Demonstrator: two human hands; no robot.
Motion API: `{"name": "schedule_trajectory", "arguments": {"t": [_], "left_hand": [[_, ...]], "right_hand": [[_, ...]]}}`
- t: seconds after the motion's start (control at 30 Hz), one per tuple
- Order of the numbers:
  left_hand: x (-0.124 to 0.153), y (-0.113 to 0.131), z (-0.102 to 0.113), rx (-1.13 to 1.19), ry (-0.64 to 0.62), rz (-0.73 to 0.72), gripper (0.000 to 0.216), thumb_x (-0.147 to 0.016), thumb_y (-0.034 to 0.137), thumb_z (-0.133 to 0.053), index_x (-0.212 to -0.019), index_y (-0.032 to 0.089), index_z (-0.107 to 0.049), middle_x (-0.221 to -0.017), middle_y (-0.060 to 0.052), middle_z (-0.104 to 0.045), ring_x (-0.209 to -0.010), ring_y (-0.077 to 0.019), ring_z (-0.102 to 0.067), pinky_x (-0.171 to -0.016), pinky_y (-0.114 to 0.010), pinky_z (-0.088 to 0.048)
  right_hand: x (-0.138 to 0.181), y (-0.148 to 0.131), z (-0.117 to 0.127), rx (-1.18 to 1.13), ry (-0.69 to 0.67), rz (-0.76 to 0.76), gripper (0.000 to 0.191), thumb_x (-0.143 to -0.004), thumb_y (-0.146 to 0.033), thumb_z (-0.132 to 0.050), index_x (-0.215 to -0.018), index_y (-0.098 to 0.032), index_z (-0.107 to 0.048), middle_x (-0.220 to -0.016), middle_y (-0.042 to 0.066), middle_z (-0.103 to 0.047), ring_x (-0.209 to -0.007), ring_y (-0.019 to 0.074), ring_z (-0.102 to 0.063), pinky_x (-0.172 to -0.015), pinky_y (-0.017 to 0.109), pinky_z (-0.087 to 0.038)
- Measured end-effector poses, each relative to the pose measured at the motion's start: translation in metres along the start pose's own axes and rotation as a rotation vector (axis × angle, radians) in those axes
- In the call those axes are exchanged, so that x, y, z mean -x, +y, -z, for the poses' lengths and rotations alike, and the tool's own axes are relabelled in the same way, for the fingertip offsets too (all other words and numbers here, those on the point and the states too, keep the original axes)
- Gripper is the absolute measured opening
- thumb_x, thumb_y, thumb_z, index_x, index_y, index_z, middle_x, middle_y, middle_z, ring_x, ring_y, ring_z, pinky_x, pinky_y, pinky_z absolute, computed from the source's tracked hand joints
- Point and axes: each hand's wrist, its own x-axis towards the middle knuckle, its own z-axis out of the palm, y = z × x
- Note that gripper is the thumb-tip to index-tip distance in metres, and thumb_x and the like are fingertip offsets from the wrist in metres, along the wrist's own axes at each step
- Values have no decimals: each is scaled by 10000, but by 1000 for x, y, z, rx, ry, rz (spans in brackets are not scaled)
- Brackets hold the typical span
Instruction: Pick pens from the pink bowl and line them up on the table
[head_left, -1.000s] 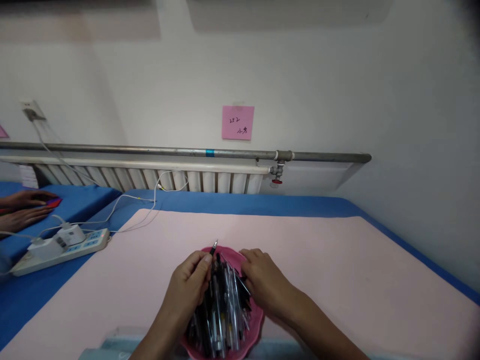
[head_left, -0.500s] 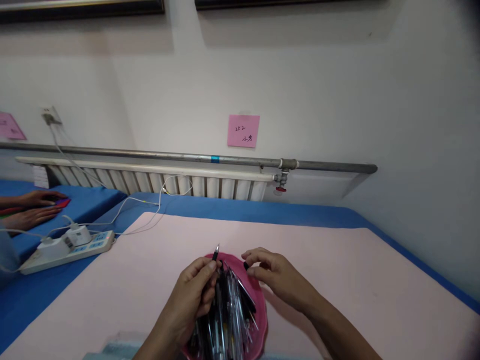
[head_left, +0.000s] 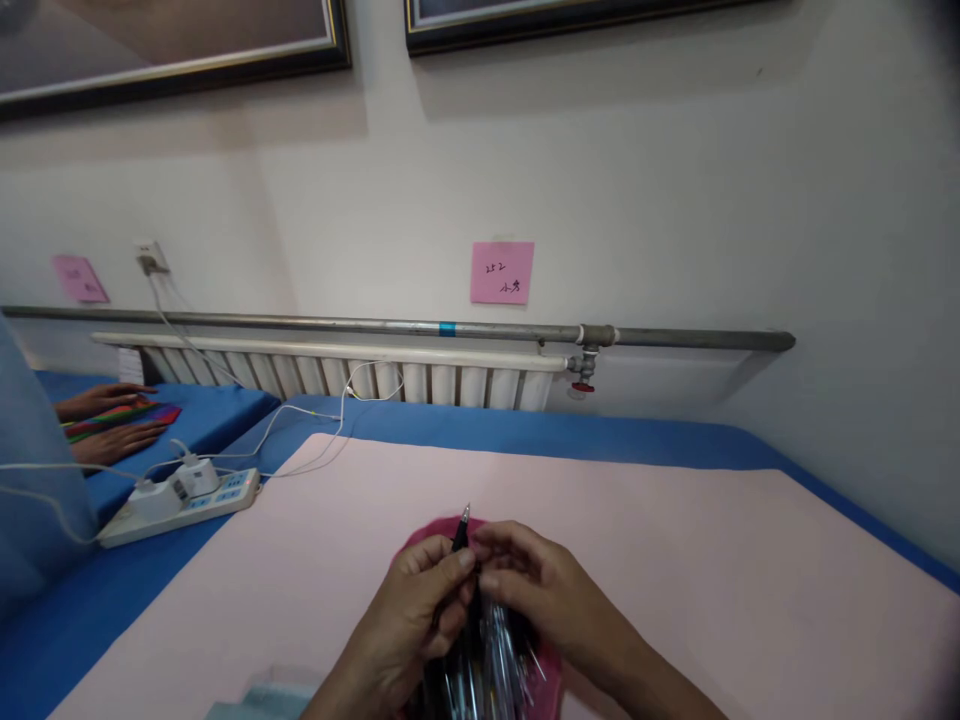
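My left hand [head_left: 420, 615] pinches a black pen [head_left: 461, 530], its silver tip pointing up between thumb and forefinger. Close against it, my right hand [head_left: 532, 580] has curled fingers meeting near the pen's upper part. A small black piece showed in those fingertips a moment earlier; the fingers now mostly hide it. Below both hands is a pink basin [head_left: 551, 680], partly covered by them. Many clear and dark pens [head_left: 491, 665] lie bunched inside it.
The basin stands on a pink sheet [head_left: 675, 560] over a blue table cover [head_left: 525, 430]. At left are a power strip [head_left: 232, 492] with plugs and white cables [head_left: 345, 400]. Beyond, another person's hands [head_left: 120, 440] rest on colourful material. A radiator [head_left: 420, 380] lines the wall.
My right hand has moved in from the right and now meets my left hand at the pen. The camera view has tilted up and shifted left.
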Motion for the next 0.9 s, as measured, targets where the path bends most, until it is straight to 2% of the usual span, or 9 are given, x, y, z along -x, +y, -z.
{"name": "schedule_trajectory", "arguments": {"t": [0.13,0.2,0.3,0.37,0.43,0.53,0.63,0.77,0.9], "left_hand": [[2,-1,-2,-58,-70,73,308,-652,380,-704,-678,168,-482,-475,71,-497,-282,6,-285,-285,-155,-81],[1,-6,-3,-91,-91,101,307,-635,377,-715,-695,162,-503,-470,59,-517,-273,-4,-314,-275,-154,-101],[-1,-9,-2,-69,-89,71,291,-649,357,-714,-655,148,-511,-481,30,-551,-297,-20,-393,-282,-140,-172],[-2,-6,1,14,-45,35,264,-659,321,-718,-653,142,-525,-525,7,-590,-367,-48,-489,-308,-131,-257],[-2,-1,4,131,10,21,227,-655,271,-732,-695,135,-556,-611,-22,-639,-471,-82,-577,-360,-137,-349],[-2,5,7,269,37,18,186,-655,203,-739,-743,118,-599,-707,-53,-675,-572,-103,-627,-445,-158,-431],[-2,5,7,335,36,10,140,-662,153,-730,-749,114,-627,-723,-53,-679,-608,-109,-637,-480,-166,-452],[-2,4,6,363,30,-7,114,-672,125,-717,-763,115,-650,-698,-54,-677,-615,-115,-638,-490,-171,-463],[-2,4,4,354,27,-14,87,-682,118,-706,-752,115,-653,-689,-56,-677,-617,-117,-638,-492,-173,-474]], "right_hand": [[-5,12,-7,-245,-99,-90,219,-787,-341,-587,-924,-188,-664,-768,18,-654,-693,157,-584,-665,286,-436],[-7,14,-10,-325,-65,-108,200,-756,-339,-636,-864,-173,-666,-726,9,-649,-644,133,-569,-612,250,-428],[-10,8,-2,-472,176,-84,211,-709,-374,-691,-748,-177,-624,-646,-22,-623,-527,83,-507,-460,178,-364],[-12,0,11,-607,361,-48,258,-665,-401,-722,-736,-197,-582,-643,-33,-632,-455,66,-468,-362,151,-286],[-13,-8,23,-674,469,7,307,-617,-404,-756,-730,-198,-559,-652,-12,-659,-468,84,-505,-351,154,-317],[-11,-12,27,-670,473,84,311,-628,-404,-754,-739,-186,-561,-659,19,-679,-501,117,-554,-393,198,-417],[-8,-10,17,-637,434,122,264,-695,-387,-712,-753,-172,-570,-708,34,-689,-530,132,-586,-443,234,-470],[-8,-5,5,-618,421,133,245,-727,-376,-686,-774,-166,-568,-744,41,-691,-557,141,-604,-457,240,-478],[-9,-2,5,-615,423,129,257,-725,-381,-684,-806,-171,-559,-761,51,-689,-562,141,-605,-459,240,-475]]}}
